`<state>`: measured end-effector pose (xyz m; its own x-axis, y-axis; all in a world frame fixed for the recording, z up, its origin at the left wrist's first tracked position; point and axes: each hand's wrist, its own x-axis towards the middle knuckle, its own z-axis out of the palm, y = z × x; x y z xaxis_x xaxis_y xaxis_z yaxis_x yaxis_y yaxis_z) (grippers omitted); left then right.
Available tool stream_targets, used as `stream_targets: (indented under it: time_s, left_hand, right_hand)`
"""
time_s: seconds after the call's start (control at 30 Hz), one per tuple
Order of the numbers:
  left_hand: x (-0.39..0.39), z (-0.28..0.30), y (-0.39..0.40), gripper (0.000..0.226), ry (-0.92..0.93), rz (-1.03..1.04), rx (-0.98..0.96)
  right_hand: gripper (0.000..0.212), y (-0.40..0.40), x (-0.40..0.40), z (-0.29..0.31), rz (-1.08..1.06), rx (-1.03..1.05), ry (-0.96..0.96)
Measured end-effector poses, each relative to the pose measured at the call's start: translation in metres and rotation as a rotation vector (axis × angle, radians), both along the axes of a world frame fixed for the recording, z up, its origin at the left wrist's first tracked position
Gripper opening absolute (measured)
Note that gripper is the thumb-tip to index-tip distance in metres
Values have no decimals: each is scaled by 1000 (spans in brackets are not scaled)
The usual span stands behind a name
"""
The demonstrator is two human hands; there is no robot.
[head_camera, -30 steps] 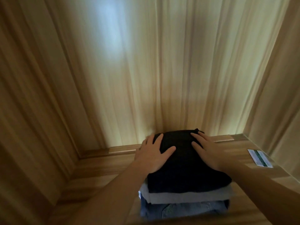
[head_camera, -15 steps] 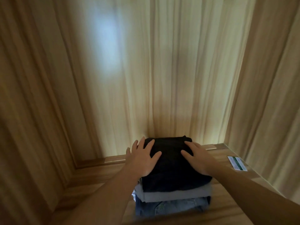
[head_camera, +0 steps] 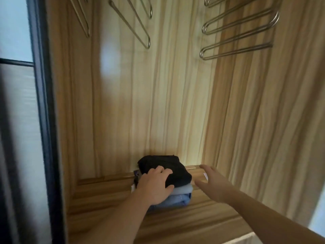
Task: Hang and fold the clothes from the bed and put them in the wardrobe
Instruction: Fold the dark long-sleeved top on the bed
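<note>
A stack of folded clothes sits on the wooden wardrobe shelf [head_camera: 105,194] near the back wall. A black garment [head_camera: 167,166] is on top, a pale grey one [head_camera: 182,189] lies under it, and a blue denim one [head_camera: 177,199] is at the bottom. My left hand [head_camera: 154,185] lies flat on the stack's front left, fingers spread over the black garment. My right hand [head_camera: 213,185] hovers to the right of the stack, off it, with fingers apart and nothing in it.
Several bare metal hangers [head_camera: 237,30] hang at the top of the wardrobe, left and right. A dark door frame [head_camera: 42,103] with a frosted panel stands at the left. A small card [head_camera: 205,175] lies on the shelf behind my right hand.
My right hand has lifted off the black garment and moved right. The left hand has slid toward the stack's front. The view has pulled back and up, and the hangers now show.
</note>
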<state>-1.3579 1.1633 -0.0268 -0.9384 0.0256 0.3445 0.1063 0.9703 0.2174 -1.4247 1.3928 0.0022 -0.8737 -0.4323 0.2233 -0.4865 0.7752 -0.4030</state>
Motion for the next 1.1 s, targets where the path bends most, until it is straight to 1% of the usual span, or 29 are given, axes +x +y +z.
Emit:
stream_targets:
  time_s: [0.13, 0.2, 0.33, 0.43, 0.53, 0.63, 0.73, 0.83, 0.87, 0.9, 0.97, 1.03, 1.1]
  left_hand:
    - [53, 13, 17, 48, 40, -25, 0]
    - [87, 17, 25, 47, 44, -5, -17]
    - [152, 16, 41, 44, -26, 59, -75]
    - [195, 18, 41, 46, -62, 39, -132]
    - [232, 23, 31, 43, -61, 39, -185]
    - [265, 30, 9, 43, -32, 58, -178]
    - [298, 45, -14, 42, -5, 75, -219]
    - [333, 58, -37, 38, 93, 28, -376]
    - [345, 60, -47, 37, 148, -4, -432]
    - [357, 63, -58, 36, 204, -45, -479]
    - [376, 74, -85, 36, 298, -113, -576]
    - [392, 87, -110, 38, 295, -116, -692]
    - [402, 94, -132, 41, 260, -124, -782]
  right_hand:
    - [72, 17, 45, 8, -8, -12, 2]
    - [72, 19, 69, 9, -6, -13, 29]
    - [63, 19, 120, -6, 92, -104, 57]
    - [62, 15, 157, -19, 153, -181, -26]
    - [66, 9, 194, -18, 158, -173, -83]
    - [64, -6, 230, -9, 189, -175, -68]
    - [60, -34, 266, 3, 215, -193, -48]
    - [58, -78, 299, 6, 191, -258, -10]
    - [57, -97, 311, 4, 168, -312, -45]
    - [54, -118, 324, 2, 143, -405, -130]
    - [43, -161, 352, 1, 80, -665, -330]
    - [35, -198, 375, 3, -4, -885, -445]
    - [35, -225, 392, 2, -84, -1046, -488]
